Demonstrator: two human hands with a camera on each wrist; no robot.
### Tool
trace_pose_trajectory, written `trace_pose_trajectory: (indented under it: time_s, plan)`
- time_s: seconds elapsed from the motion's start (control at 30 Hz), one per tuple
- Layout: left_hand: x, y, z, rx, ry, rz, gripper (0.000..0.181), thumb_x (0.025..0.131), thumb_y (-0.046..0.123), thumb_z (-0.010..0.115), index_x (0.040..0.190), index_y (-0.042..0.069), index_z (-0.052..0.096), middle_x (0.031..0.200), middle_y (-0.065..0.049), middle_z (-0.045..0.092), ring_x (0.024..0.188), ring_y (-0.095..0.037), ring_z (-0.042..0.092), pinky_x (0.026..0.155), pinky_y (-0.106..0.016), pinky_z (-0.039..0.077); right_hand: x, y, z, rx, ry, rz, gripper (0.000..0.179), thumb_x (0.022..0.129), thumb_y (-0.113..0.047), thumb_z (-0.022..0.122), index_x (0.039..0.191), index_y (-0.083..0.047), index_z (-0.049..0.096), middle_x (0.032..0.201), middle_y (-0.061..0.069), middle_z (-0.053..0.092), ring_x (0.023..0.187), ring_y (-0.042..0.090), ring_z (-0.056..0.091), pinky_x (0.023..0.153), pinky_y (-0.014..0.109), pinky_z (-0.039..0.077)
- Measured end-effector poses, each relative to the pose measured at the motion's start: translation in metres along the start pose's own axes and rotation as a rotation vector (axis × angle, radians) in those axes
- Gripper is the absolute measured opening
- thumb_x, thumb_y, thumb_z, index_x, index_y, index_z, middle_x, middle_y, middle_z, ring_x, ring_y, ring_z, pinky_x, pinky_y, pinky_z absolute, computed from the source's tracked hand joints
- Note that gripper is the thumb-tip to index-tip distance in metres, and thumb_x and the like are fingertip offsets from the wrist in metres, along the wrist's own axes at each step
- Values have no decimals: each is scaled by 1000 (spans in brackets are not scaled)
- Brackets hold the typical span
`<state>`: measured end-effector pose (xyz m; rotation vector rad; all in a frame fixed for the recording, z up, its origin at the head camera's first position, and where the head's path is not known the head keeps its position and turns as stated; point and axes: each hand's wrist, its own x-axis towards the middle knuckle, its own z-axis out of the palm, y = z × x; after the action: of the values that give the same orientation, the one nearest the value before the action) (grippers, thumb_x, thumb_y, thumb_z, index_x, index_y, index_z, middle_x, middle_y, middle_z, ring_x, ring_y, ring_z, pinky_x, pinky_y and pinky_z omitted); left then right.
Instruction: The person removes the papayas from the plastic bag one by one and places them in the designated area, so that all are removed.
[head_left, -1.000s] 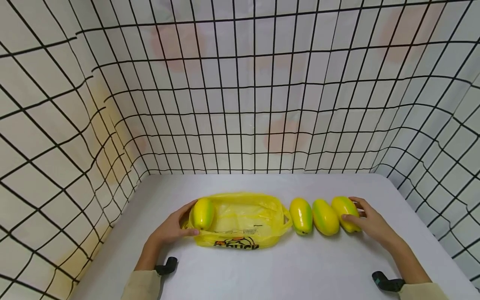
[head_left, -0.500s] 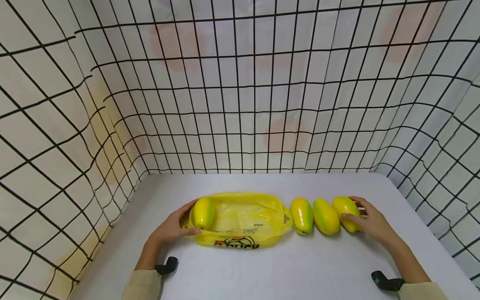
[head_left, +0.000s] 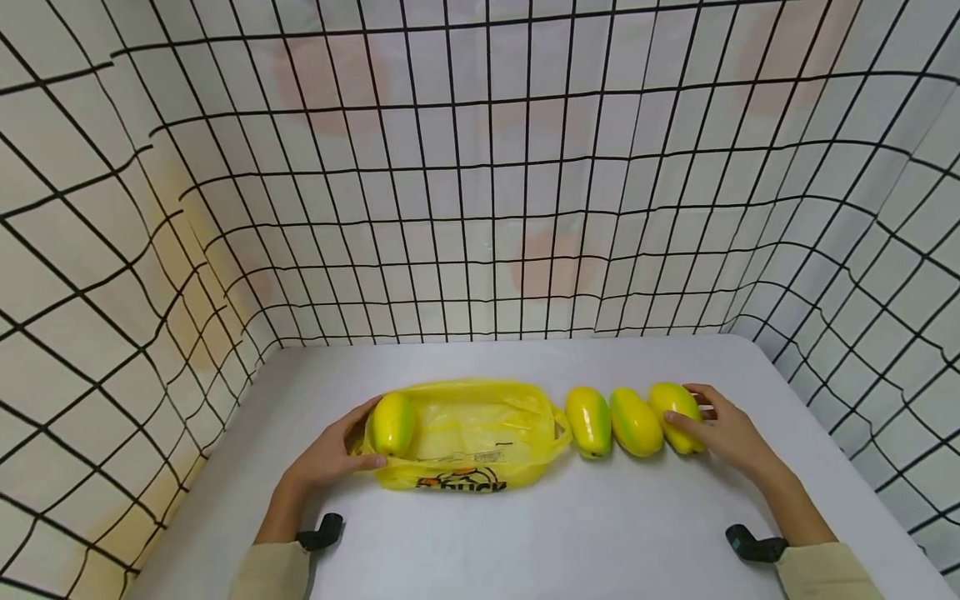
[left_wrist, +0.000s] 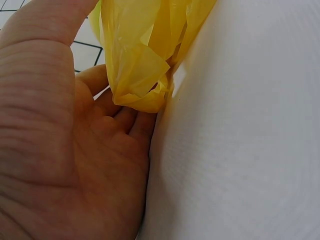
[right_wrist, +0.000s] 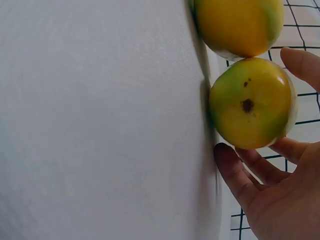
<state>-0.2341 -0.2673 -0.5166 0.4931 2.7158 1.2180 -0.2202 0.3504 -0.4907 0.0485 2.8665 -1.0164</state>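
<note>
In the head view, a yellow plastic bag [head_left: 468, 425] lies spread on the table with its mouth up and black print on its front. A yellow-green papaya [head_left: 393, 423] sits in its left end. My left hand [head_left: 330, 447] curves round that end, thumb in front and fingers behind; the left wrist view shows its fingers touching the crumpled film [left_wrist: 140, 65]. To the bag's right stand a papaya [head_left: 588, 422], a middle papaya [head_left: 636, 422] and a rightmost papaya [head_left: 673, 412]. My right hand [head_left: 723, 425] curves round the rightmost one, whose dark-spotted end [right_wrist: 252, 105] faces the right wrist camera.
The white table [head_left: 517, 550] runs back to a black grid net [head_left: 510, 196] over pale cloth, which also encloses both sides. Each wrist carries a black camera mount, such as the left mount [head_left: 322, 532]. The neighbouring papaya [right_wrist: 240, 25] touches the rightmost one.
The head view has shifted, so everything appears slightly farther left and up. Both hands, the bag and the papayas keep their places on the table.
</note>
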Motion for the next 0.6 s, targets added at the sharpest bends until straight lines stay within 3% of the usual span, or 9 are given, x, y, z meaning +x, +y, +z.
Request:
trace_pose_trajectory:
  time_s: [0.43,0.6]
  plan:
    - [0,3,0,-2,1,-6,101,71,51,80,154,32,24,158,-1,32,143,-29,35,115,-53,32,1,7,0,-13,10,-5,97,88,-67,53,155,-8,12,146,32,32,124,49,41,87,64,48]
    - [1,3,1,-7,1,-1,101,72,50,80,153,33,24,158,0,31,144,-28,34,116,-52,31,-1,3,-2,-24,33,-23,96,89,-65,52,154,-6,14,145,31,34,123,48,43,88,64,47]
